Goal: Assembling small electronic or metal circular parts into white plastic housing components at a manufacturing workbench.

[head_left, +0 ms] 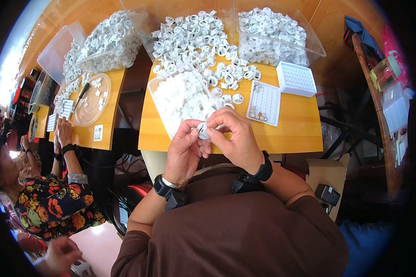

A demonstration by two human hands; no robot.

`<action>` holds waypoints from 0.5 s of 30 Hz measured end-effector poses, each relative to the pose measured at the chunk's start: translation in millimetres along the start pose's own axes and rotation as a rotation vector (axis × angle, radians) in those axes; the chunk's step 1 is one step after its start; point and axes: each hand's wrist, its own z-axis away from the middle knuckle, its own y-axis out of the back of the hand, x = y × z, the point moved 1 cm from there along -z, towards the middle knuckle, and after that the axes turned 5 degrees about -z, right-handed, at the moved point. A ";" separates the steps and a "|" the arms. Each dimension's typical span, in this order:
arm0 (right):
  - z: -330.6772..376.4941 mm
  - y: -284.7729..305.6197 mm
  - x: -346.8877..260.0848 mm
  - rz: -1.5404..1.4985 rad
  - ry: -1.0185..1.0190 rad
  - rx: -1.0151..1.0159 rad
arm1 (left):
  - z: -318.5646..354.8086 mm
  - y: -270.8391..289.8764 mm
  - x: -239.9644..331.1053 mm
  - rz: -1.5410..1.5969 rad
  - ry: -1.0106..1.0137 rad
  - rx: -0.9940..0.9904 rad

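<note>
My left hand (184, 152) and my right hand (233, 138) meet over the near edge of the wooden table (296, 134), both pinching one small white ring-shaped plastic part (202, 130) between the fingertips. Just beyond them stands a clear tray (153, 84) heaped with small white pieces. A loose pile of white ring parts (194, 44) spreads across the table behind it. To the right of my hands lies a white grid tray (264, 103) with a few small round pieces in its near holes.
A second white grid tray (296, 78) sits further right. Clear bins (282, 34) of white parts stand at the back. On the left, another person in a flowered top (51, 203) works at a neighbouring table (107, 124) with a round clear dish (92, 99).
</note>
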 end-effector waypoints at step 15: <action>-5.3 -9.3 1.5 -0.068 -0.046 0.032 | -0.3 1.5 2.3 0.014 -0.050 0.019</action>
